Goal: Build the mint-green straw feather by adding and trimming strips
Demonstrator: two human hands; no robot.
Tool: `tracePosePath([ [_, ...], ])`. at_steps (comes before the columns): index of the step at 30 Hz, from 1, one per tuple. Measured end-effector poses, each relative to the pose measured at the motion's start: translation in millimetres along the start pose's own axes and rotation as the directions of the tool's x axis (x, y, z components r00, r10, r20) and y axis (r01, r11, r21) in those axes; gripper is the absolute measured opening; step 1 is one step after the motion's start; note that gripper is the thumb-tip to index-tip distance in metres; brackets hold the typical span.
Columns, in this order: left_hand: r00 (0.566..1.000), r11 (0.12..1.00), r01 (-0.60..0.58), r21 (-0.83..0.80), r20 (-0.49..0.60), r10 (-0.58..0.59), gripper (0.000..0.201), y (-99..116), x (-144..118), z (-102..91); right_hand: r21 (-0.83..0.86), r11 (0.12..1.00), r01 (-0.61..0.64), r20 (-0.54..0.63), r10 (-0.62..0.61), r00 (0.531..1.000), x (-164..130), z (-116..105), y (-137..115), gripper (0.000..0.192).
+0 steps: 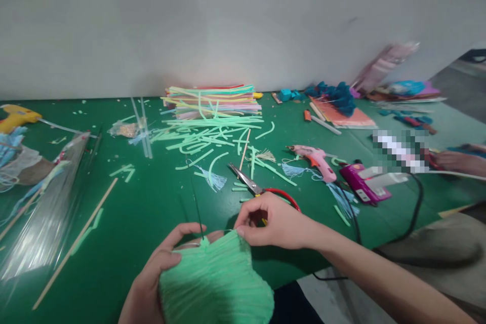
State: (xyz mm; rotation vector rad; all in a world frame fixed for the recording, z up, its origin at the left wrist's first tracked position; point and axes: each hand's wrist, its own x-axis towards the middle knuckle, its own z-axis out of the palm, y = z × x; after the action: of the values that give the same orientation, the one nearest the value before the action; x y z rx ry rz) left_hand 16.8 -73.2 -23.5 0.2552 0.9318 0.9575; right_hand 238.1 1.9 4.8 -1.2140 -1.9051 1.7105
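Note:
My left hand (152, 278) is wrapped round the left side of a mint-green ribbed, fan-like piece (216, 283), its rows looking like chenille stems laid side by side. A thin dark wire (197, 207) stands up from a small green knot at the piece's top edge. With thumb and forefinger together, my right hand (271, 220) pinches the top right corner of the piece, where a fine wire or thread shows. Just beyond my right hand lie scissors with red handles (248, 180), partly covered by it.
Loose green chenille stems (212, 131) lie before a multicoloured bundle (212, 98). Blue tassels (214, 178), a pink glue gun (315, 158) and a purple power block (366, 185) sit around. At left are a wooden stick (76, 243) and clear plastic sleeves (49, 217). Another person's hand (455, 160) shows at right.

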Motion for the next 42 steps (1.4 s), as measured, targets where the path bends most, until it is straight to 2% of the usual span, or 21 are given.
tracePosePath([
  [8,1.0,1.0,0.018,-0.02,-0.015,-0.019,0.037,-2.4,1.4,-0.5,0.026,1.0,0.01,0.068,-0.011,0.998,1.7,-6.5,1.8,0.016],
  [17,0.998,0.999,0.038,0.0,0.043,-0.038,0.037,-1.0,6.4,-7.8,0.03,0.999,0.014,0.085,-0.016,0.996,3.3,-5.4,1.1,0.008],
  [23,0.998,0.998,0.04,-0.05,0.056,-0.037,0.035,0.0,4.9,-5.3,0.054,0.998,-0.022,0.121,0.015,0.993,4.8,-8.4,-0.1,0.012],
  [29,0.996,0.998,0.057,-0.031,0.076,-0.054,0.037,-0.6,2.9,-5.2,0.091,0.995,-0.045,0.157,0.031,0.987,6.3,-8.9,1.2,0.013],
  [34,0.998,0.998,0.053,0.015,0.014,-0.053,0.037,-1.4,2.5,-5.1,0.055,0.998,-0.026,0.133,0.019,0.991,5.9,-7.7,1.5,0.012],
  [42,0.999,0.998,0.049,0.043,0.001,-0.049,0.033,5.4,-2.8,2.1,0.013,1.0,-0.005,0.021,0.005,1.0,3.8,0.8,1.2,0.006],
])
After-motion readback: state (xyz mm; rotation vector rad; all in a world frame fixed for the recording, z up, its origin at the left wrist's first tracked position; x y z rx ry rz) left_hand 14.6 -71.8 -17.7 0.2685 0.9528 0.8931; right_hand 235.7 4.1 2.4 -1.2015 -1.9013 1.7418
